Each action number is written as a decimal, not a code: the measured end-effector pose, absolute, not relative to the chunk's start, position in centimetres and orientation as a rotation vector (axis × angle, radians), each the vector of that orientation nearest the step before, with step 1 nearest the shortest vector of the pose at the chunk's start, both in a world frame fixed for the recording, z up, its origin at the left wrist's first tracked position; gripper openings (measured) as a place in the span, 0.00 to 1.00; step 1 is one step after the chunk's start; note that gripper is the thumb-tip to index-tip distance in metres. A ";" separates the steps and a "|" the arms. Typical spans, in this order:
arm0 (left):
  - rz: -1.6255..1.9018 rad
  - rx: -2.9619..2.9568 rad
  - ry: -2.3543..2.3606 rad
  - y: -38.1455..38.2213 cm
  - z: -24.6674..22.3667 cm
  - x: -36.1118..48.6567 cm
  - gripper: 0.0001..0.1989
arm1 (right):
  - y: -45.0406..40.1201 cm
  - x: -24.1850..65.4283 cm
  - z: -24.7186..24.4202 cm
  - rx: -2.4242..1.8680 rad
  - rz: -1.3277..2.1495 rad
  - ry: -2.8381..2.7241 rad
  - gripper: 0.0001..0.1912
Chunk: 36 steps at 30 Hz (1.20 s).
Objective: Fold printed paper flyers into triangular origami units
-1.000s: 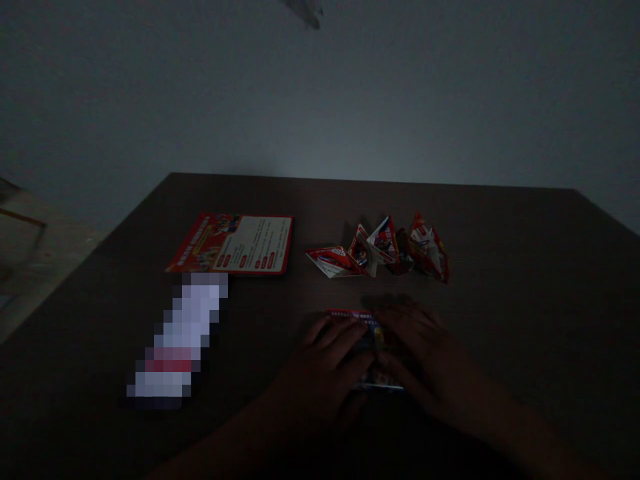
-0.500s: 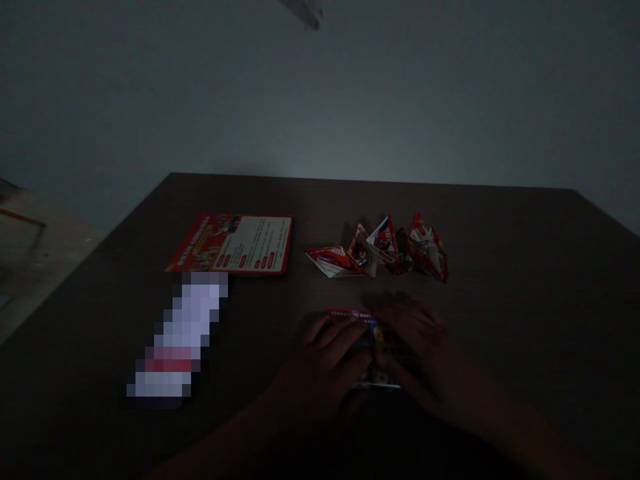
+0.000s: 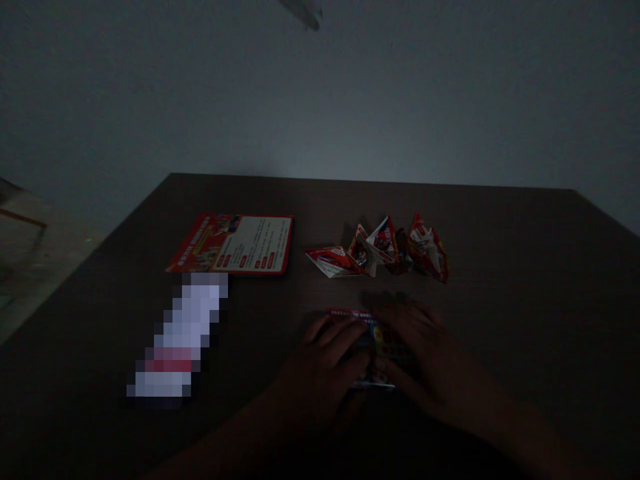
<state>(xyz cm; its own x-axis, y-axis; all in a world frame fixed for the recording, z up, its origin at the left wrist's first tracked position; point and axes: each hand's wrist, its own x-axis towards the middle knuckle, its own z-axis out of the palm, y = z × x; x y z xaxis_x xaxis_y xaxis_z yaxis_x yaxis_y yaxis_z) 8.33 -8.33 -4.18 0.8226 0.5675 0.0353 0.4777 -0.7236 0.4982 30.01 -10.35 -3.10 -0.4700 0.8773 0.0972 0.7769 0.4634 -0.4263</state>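
A colourful printed sheet point(image 3: 379, 337) lies on the dark table near its front, mostly covered by my hands. On its left part rests my left hand point(image 3: 327, 360), fingers a little bent and apart, thumb pointing toward the middle. My right hand point(image 3: 420, 350) lies over the right part with its fingers stretched out flat. Both thumbs come close together over the sheet. Just beyond my hands stand several folded red-and-white printed paper pieces point(image 3: 383, 243) in a row. The light is dim, so the sheet's outline is hard to make out.
A red-and-white printed booklet or card point(image 3: 263, 247) lies at the left of the table point(image 3: 490, 227). Below it is a bright, pixelated oblong object point(image 3: 185, 333), probably a phone. A pale wall point(image 3: 350, 100) rises behind the table's far edge.
My right hand has shifted very slightly over the sheet, its thumb moving a little. The left hand and the other things on the table have stayed in place.
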 end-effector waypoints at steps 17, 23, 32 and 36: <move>0.258 2.523 0.765 -8.4 -4.0 8.2 0.20 | -10.4 29.9 -3.1 -1.401 0.470 -2.412 0.25; 0.269 2.518 0.746 -8.3 -3.7 8.2 0.19 | -10.5 29.9 -2.9 -1.392 0.498 -2.405 0.23; 0.286 2.511 0.753 -8.3 -4.0 8.3 0.20 | -10.6 30.0 -3.2 -1.404 0.483 -2.412 0.23; 0.257 2.517 0.759 -8.3 -4.0 8.2 0.20 | -10.5 30.1 -3.2 -1.399 0.482 -2.411 0.24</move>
